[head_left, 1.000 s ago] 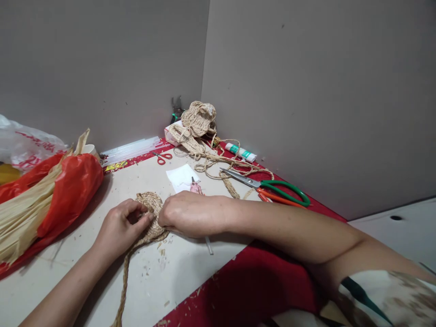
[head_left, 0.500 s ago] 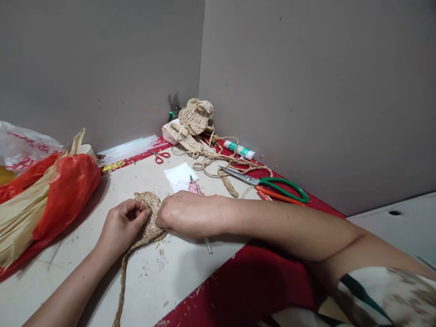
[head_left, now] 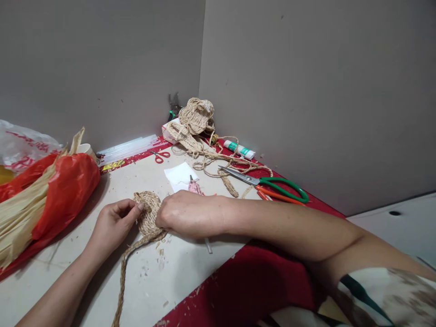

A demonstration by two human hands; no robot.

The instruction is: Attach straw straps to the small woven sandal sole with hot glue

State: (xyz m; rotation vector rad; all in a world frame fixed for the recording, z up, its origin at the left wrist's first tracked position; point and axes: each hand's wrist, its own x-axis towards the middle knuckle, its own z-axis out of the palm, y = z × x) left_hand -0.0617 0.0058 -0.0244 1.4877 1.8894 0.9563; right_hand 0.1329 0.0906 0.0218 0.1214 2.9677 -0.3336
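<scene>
A flat coil of braided straw rope (head_left: 149,213) lies on the pale board, its loose braided tail running down toward the front edge of view. My right hand (head_left: 185,213) is closed on the coil's right edge, with its fingertips mostly hidden. At the left edge is my left hand (head_left: 114,227), thumb and forefinger pinched together; whatever is between them cannot be made out. Behind my right hand stands a pink glue gun (head_left: 194,186), partly covered, near a white paper (head_left: 179,175). A clear glue stick (head_left: 208,245) sticks out below the right wrist.
Green-handled scissors (head_left: 272,184) lie at right, beside a glue tube (head_left: 239,150). Woven straw pieces (head_left: 195,116) and loose cord fill the back corner. Small red scissors (head_left: 160,157) and glue sticks (head_left: 127,149) lie behind. A red bag (head_left: 73,190) of husks is at left.
My left hand has shifted slightly left, its thumb drawing back from the coil's middle toward its edge. My right hand stays where it was.
</scene>
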